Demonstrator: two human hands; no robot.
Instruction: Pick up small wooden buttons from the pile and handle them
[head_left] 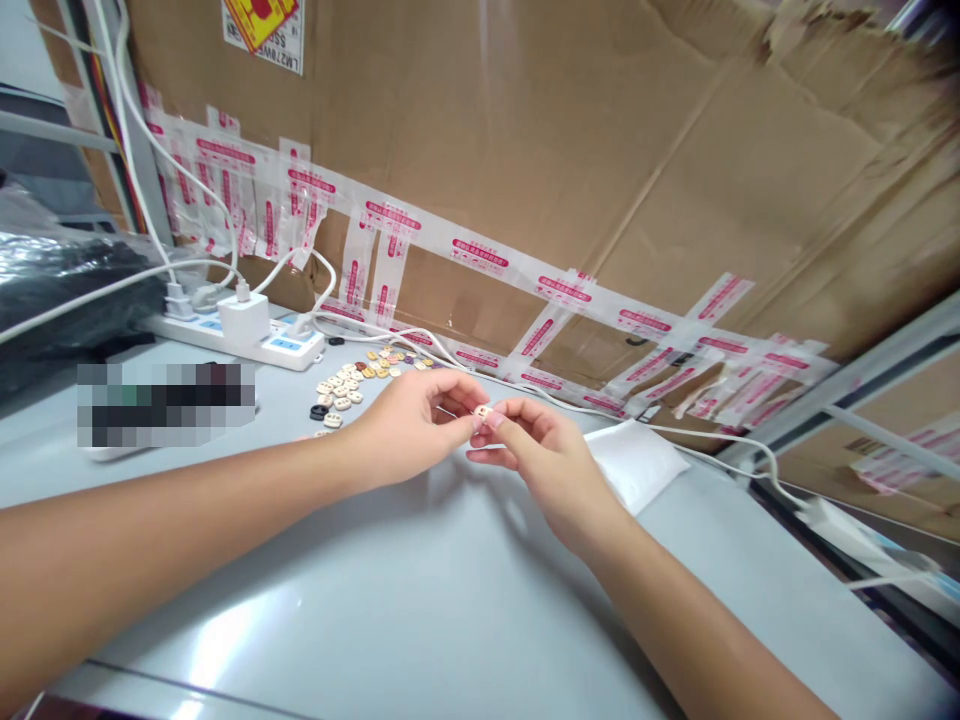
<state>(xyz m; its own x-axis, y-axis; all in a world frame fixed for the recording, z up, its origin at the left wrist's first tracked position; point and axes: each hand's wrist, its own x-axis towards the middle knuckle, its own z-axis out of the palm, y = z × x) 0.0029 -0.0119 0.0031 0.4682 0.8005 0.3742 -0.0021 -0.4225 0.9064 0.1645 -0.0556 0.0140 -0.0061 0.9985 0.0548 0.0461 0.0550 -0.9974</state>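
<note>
Above the table, both hands meet at a small cream oval button [483, 411] with dark holes in its face. My left hand [420, 420] pinches its left side between thumb and fingertips. On the other side, the thumb and forefinger of my right hand [544, 455] press on the same button, with the remaining fingers curled loosely. Beyond my left wrist lies a loose group of similar cream buttons [343, 386], with a black one [319, 411] at its near edge. Several yellow, brown and purple buttons [386, 360] lie further back.
A white power strip [292, 345] with plugs and cables sits at the back left. Nearer is a pixelated object [165, 405]. A white packet [637, 460] lies right of my hands. A taped cardboard sheet [562, 150] stands behind the grey table [390, 610].
</note>
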